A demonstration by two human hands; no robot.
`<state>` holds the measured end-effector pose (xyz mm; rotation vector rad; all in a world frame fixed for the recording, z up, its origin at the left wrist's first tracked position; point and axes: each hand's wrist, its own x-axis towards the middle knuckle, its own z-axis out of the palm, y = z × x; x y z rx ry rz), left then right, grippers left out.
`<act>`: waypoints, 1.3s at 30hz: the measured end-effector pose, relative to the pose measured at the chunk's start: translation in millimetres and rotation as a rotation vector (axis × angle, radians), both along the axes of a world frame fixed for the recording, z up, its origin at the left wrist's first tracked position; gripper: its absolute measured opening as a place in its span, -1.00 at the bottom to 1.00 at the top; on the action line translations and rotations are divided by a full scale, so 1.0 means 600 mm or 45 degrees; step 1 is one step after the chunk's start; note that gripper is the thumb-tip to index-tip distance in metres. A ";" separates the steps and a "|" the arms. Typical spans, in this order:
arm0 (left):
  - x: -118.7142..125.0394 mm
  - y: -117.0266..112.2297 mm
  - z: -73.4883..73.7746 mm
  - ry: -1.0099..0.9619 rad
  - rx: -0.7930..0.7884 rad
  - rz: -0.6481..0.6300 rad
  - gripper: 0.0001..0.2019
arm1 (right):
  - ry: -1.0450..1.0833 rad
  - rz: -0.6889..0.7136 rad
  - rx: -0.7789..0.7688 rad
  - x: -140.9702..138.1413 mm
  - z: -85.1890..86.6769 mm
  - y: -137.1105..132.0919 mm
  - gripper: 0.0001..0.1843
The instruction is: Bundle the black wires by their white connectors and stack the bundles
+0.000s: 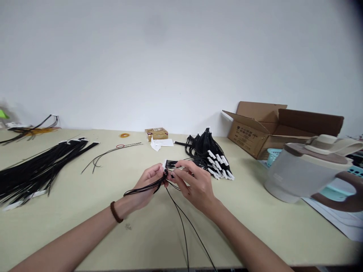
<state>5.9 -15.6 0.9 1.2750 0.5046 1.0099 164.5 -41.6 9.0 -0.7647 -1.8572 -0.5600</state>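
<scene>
Over the middle of the table, my left hand is closed around a black wire harness near its white connector. Several of its black wires loop back across my left palm, and two long ones hang down toward the table's front edge. My right hand meets the left at the connector, thumb and fingers pinched at the wires there. Exactly which wire lies between the right fingertips is too small to make out. Behind the right hand lies a pile of black wire harnesses with white connectors.
More black harnesses spread across the left side. Loose wires, yellow rubber bands, a small gold box and white paper lie toward the wall. At right stand an open cardboard box and a large jug.
</scene>
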 end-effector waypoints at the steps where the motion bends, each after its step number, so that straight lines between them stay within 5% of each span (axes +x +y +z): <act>1: 0.000 0.000 0.000 -0.004 0.005 0.001 -0.76 | 0.004 0.003 -0.001 0.000 0.000 0.000 -0.93; 39: -0.004 -0.003 0.003 0.159 0.121 0.039 -0.72 | 0.016 0.009 -0.021 -0.003 -0.001 -0.001 -0.88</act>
